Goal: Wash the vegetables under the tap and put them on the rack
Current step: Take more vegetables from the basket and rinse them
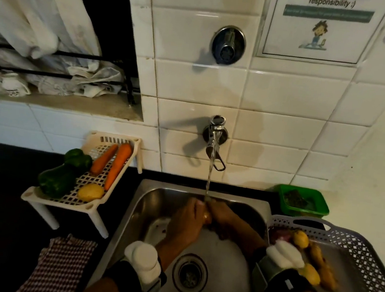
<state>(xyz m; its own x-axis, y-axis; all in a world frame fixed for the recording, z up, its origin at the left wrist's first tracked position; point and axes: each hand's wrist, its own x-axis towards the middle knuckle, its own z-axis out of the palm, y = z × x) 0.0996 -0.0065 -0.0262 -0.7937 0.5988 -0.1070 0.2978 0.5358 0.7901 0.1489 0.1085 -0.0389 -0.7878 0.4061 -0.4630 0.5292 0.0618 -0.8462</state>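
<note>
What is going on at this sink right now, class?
A person holds a small yellowish vegetable in both hands, left hand and right hand, under the running tap over the sink. Two carrots, two green peppers and a potato already lie on the rack. More vegetables wait in the basket.

Sink (pixel 233 265) was brushed stainless steel, tap (pixel 214 134) polished chrome. Wall tiles (pixel 288 94) glossy white ceramic. Rack (pixel 65 199) matt cream plastic, perforated. Basket (pixel 366 252) looked like lilac lattice plastic. Checked cloth (pixel 60 265) woven fabric.
</note>
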